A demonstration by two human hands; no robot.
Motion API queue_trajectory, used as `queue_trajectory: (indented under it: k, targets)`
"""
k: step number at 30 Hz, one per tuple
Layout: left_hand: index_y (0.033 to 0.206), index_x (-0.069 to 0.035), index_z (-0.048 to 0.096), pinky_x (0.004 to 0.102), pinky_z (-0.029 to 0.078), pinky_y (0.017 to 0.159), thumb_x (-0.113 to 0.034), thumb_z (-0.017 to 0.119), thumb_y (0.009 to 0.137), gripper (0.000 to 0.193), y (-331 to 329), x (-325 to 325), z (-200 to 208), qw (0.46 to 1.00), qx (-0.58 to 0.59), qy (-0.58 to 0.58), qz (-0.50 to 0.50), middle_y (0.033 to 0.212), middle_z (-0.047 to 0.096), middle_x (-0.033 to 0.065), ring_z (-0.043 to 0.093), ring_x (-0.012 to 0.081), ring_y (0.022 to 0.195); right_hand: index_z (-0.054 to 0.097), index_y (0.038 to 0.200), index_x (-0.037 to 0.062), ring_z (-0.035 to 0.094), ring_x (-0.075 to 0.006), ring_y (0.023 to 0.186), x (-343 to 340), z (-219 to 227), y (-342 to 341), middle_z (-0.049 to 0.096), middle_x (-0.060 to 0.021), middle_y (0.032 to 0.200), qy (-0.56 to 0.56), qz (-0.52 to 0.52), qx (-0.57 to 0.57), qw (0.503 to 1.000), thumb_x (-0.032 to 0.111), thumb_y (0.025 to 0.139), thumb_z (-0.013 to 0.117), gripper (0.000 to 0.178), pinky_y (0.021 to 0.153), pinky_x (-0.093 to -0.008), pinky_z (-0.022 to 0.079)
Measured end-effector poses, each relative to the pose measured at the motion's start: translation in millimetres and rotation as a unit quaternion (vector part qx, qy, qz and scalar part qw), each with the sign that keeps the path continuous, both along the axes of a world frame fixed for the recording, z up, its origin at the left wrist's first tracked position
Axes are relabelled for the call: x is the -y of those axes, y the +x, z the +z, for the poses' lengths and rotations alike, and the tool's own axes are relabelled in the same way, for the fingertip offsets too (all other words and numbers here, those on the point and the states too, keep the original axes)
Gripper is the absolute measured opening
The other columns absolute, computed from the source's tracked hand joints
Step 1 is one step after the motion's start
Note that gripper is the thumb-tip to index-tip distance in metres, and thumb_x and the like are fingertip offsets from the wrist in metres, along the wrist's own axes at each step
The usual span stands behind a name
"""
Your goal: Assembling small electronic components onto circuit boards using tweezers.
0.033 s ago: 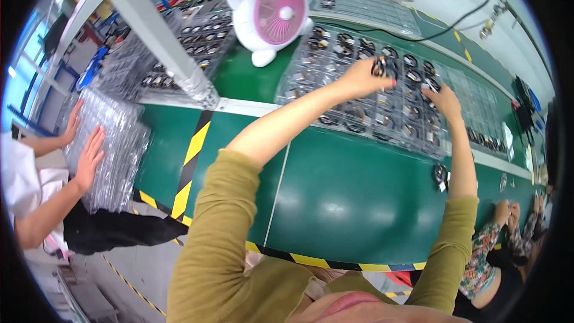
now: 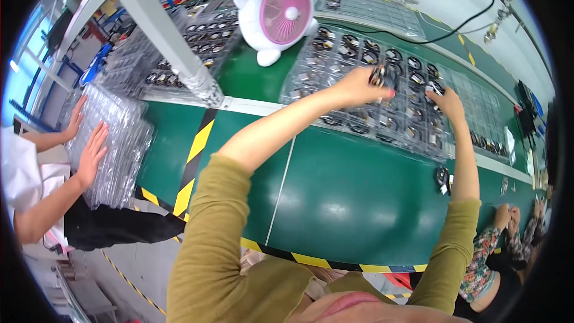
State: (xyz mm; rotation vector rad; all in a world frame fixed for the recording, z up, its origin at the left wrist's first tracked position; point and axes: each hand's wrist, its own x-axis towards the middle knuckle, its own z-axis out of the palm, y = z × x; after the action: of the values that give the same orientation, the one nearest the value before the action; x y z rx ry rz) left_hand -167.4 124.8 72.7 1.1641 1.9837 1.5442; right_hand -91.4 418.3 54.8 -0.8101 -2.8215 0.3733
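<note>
A clear plastic tray (image 2: 373, 116) with many compartments lies across the far side of the green bench, filled with small coils of black cable with pale tags. Above its middle, my left hand (image 2: 359, 87) is closed around a coiled black cable (image 2: 382, 78). Toward the tray's right side, my right hand (image 2: 448, 104) has its fingertips closed on another black coil (image 2: 437, 88) at a compartment. One loose coil (image 2: 442, 179) rests on the bench just in front of the tray, beside my right forearm.
A white and pink fan (image 2: 281, 15) stands behind the tray's left end. A grey post (image 2: 161, 30) rises left of it. At left, a co-worker's hands (image 2: 89, 155) touch a stack of clear trays (image 2: 119, 143). More filled trays (image 2: 209, 36) lie beyond; another person's hands (image 2: 507, 215) are at right.
The view has shifted slightly. My left hand, with the cable coil, has dropped a little nearer over the tray. My right hand stays at the same coil.
</note>
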Motion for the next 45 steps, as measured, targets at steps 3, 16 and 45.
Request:
queue_trajectory:
  k: [3,16,45]
  targets:
    - [0.108,-0.002,0.047,0.0281,0.045,0.065,-0.031,0.066,0.071,0.051,39.9,87.3,-11.5,0.996,0.024,-0.078,-0.047,0.077,0.059,0.0076,0.056,0.0140,0.069,0.055,0.093,-0.0054,0.061,-0.0298,0.072,4.0,6.0,-15.5,0.061,-0.0198,0.081,-0.078,0.030,0.014,0.996,0.050,0.063,0.064,0.064,0.062,-0.0379,0.045]
    - [0.094,0.004,0.056,0.0298,0.044,0.063,-0.025,0.059,0.079,0.033,60.3,185.5,-88.2,0.946,-0.084,-0.030,0.311,0.088,0.054,0.0125,0.054,0.0229,0.069,0.048,0.070,-0.0011,0.040,-0.0109,0.033,20.0,19.9,-17.4,0.044,-0.0030,0.048,-0.178,0.035,0.005,0.983,0.037,0.064,0.070,0.045,0.029,-0.0259,0.025]
    - [0.116,-0.004,0.038,0.0199,0.035,0.041,-0.016,0.044,0.088,0.030,75.1,206.8,-66.5,0.867,0.305,0.241,0.313,0.080,0.060,0.0107,0.048,0.0103,0.049,0.055,0.106,0.0033,0.042,-0.0027,0.050,279.5,-41.7,61.7,0.059,-0.0042,0.084,-0.505,0.219,-0.107,0.828,0.012,0.076,0.063,0.033,0.040,-0.0172,0.033]
